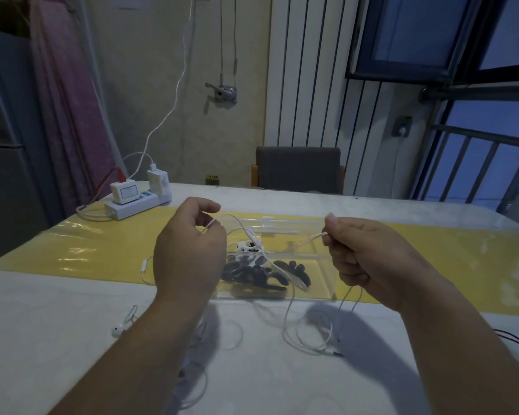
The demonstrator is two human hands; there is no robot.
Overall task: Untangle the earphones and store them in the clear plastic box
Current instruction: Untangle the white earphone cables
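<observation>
Big white table (72, 339) with a yellow mat (432, 259) across the middle. The clear plastic box (318, 277) sits on the mat at centre frame, with dark curved bits (252, 271) inside. Above it, the left hand (189, 253) and right hand (369, 259) each pinch the earphones (306, 241), fingers curled. It's a thin white cord that sags over the box, with loose loops on the table at lower centre. One earbud (117, 330) lies lower left.

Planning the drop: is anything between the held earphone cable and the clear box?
Nothing visible. Left hand and right hand pinch the white earphone cable over the clear plastic box; black ear hooks lie inside.
</observation>
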